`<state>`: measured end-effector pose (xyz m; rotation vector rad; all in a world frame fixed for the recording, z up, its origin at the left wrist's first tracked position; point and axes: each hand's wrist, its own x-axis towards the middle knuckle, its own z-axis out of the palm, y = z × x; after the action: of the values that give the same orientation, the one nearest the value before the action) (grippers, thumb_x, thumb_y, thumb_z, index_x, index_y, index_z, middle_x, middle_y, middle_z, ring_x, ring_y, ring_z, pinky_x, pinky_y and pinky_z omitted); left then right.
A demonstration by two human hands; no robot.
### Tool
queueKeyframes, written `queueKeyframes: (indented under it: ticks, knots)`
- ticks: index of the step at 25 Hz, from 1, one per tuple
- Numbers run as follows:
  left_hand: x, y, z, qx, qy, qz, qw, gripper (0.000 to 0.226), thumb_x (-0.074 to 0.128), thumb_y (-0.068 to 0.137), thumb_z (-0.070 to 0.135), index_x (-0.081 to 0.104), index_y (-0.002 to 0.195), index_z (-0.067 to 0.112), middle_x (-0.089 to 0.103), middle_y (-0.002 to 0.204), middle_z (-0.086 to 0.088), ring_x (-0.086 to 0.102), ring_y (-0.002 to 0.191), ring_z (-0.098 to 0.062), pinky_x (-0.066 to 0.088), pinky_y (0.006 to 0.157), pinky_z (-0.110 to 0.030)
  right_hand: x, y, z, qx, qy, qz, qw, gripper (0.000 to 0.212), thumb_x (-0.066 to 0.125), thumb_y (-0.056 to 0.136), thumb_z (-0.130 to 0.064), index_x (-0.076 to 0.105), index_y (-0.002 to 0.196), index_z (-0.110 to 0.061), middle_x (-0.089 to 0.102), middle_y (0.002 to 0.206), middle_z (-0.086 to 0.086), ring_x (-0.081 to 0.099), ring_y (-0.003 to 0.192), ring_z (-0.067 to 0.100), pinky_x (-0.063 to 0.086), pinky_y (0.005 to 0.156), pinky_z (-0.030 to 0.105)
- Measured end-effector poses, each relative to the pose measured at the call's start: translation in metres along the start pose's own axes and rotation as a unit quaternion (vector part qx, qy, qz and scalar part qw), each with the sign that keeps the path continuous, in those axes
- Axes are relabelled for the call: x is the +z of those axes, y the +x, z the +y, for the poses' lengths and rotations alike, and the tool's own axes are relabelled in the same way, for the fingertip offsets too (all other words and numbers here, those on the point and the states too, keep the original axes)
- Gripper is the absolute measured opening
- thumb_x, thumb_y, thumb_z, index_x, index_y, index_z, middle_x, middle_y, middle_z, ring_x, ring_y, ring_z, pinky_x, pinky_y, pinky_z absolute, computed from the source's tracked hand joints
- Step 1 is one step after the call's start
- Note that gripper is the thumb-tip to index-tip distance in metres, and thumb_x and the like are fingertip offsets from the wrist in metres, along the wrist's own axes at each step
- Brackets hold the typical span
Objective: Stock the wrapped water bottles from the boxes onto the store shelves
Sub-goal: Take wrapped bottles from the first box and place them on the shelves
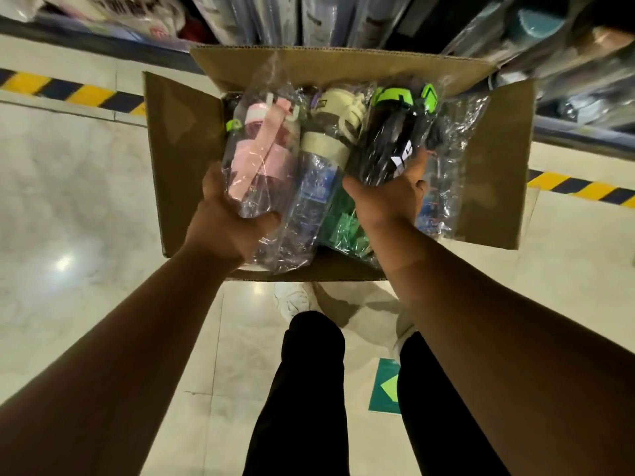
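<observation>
An open cardboard box (178,159) stands on the floor below me, holding several water bottles in clear plastic wrap. My left hand (230,221) grips the lower end of a pink wrapped bottle (261,149), held over the box. My right hand (388,197) grips a black wrapped bottle (391,139) with a green lid. Between them a cream-lidded wrapped bottle (330,146) with a blue body leans, touching both; which hand bears it I cannot tell. More wrapped bottles lie underneath in the box.
Store shelves (343,22) with wrapped goods rise just behind the box. Yellow-and-black hazard tape (68,91) runs across the pale tiled floor. My legs and white shoes (295,300) stand right before the box. A green floor sticker (385,386) lies by my right leg.
</observation>
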<state>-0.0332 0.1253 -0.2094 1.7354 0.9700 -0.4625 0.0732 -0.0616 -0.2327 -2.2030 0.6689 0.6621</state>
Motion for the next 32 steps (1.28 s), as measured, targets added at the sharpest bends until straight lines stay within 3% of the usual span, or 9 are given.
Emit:
queueKeyframes:
  ticks: [4, 7, 9, 12, 17, 20, 24, 28, 32]
  knots:
    - [0.001, -0.011, 0.01, 0.006, -0.059, -0.003, 0.998, 0.093, 0.085, 0.077, 0.017, 0.026, 0.149, 0.023, 0.054, 0.121, 0.015, 0.057, 0.109, -0.008, 0.054, 0.085, -0.027, -0.023, -0.013, -0.004, 0.06, 0.214, -0.059, 0.973, 0.1, 0.087, 0.069, -0.025, 0.025, 0.148, -0.02, 0.056, 0.112, -0.008, 0.057, 0.107, 0.017, 0.038, 0.094, 0.026]
    - [0.005, -0.024, 0.027, 0.009, -0.074, -0.042, 0.996, 0.097, 0.089, 0.071, 0.025, 0.03, 0.148, 0.022, 0.057, 0.123, 0.01, 0.06, 0.111, -0.013, 0.056, 0.088, -0.034, -0.048, -0.031, -0.006, 0.112, 0.277, -0.176, 0.938, 0.087, 0.086, 0.052, -0.045, 0.051, 0.128, -0.021, 0.069, 0.114, 0.004, 0.065, 0.107, 0.025, 0.045, 0.103, 0.05]
    - [0.007, -0.034, 0.037, 0.014, -0.085, -0.067, 0.994, 0.104, 0.094, 0.062, 0.035, 0.037, 0.147, 0.018, 0.061, 0.129, 0.001, 0.062, 0.117, -0.02, 0.056, 0.095, -0.046, -0.068, -0.042, -0.003, 0.094, 0.29, -0.269, 0.914, 0.056, 0.082, 0.065, -0.039, 0.064, 0.114, -0.016, 0.073, 0.107, 0.006, 0.069, 0.102, 0.026, 0.049, 0.098, 0.05]
    - [0.009, -0.066, 0.061, 0.015, -0.085, -0.1, 0.991, 0.087, 0.088, 0.073, 0.021, 0.041, 0.145, 0.021, 0.062, 0.125, 0.005, 0.064, 0.111, -0.009, 0.058, 0.09, -0.033, -0.111, -0.063, -0.002, 0.054, 0.26, -0.343, 0.901, 0.012, 0.065, 0.092, -0.019, 0.062, 0.104, -0.021, 0.075, 0.088, -0.007, 0.072, 0.083, 0.011, 0.058, 0.077, 0.031]
    - [-0.001, -0.147, 0.123, 0.057, -0.113, -0.151, 0.98, 0.066, 0.075, 0.086, 0.006, 0.042, 0.144, 0.012, 0.062, 0.127, -0.009, 0.063, 0.117, -0.021, 0.056, 0.094, -0.034, -0.188, -0.107, -0.027, 0.019, 0.275, -0.379, 0.883, 0.063, 0.078, 0.077, -0.022, 0.051, 0.132, -0.013, 0.073, 0.098, -0.003, 0.07, 0.093, 0.015, 0.057, 0.079, 0.033]
    - [-0.01, -0.204, 0.177, 0.069, -0.134, -0.131, 0.98, 0.067, 0.075, 0.086, 0.004, 0.043, 0.143, 0.018, 0.066, 0.124, 0.0, 0.065, 0.113, -0.015, 0.056, 0.088, -0.03, -0.238, -0.15, -0.053, -0.029, 0.308, -0.338, 0.889, 0.065, 0.073, 0.079, -0.005, 0.044, 0.136, -0.011, 0.067, 0.116, 0.011, 0.065, 0.103, 0.026, 0.055, 0.087, 0.044]
    - [-0.018, -0.283, 0.241, 0.103, -0.117, -0.136, 0.978, 0.061, 0.081, 0.08, 0.019, 0.054, 0.132, 0.001, 0.071, 0.081, 0.017, 0.07, 0.083, -0.001, 0.048, 0.064, -0.008, -0.311, -0.223, -0.088, -0.085, 0.338, -0.238, 0.907, 0.067, 0.085, 0.062, -0.004, 0.047, 0.115, -0.019, 0.073, 0.095, -0.005, 0.068, 0.095, 0.015, 0.053, 0.094, 0.039]
    - [-0.021, -0.348, 0.288, 0.127, -0.118, -0.12, 0.978, 0.06, 0.081, 0.078, 0.031, 0.054, 0.132, 0.027, 0.067, 0.11, 0.018, 0.066, 0.103, -0.003, 0.046, 0.071, -0.003, -0.375, -0.28, -0.101, -0.124, 0.366, -0.174, 0.906, 0.066, 0.082, 0.07, -0.007, 0.044, 0.123, -0.017, 0.073, 0.094, -0.009, 0.069, 0.094, 0.012, 0.055, 0.082, 0.03]
    - [-0.009, -0.406, 0.337, 0.185, -0.115, -0.147, 0.965, 0.085, 0.088, 0.072, 0.025, 0.035, 0.138, 0.037, 0.06, 0.129, 0.01, 0.062, 0.109, -0.003, 0.051, 0.09, -0.022, -0.449, -0.321, -0.097, -0.161, 0.387, -0.14, 0.897, 0.067, 0.082, 0.073, -0.01, 0.045, 0.128, -0.021, 0.072, 0.111, 0.001, 0.069, 0.101, 0.021, 0.057, 0.083, 0.038]
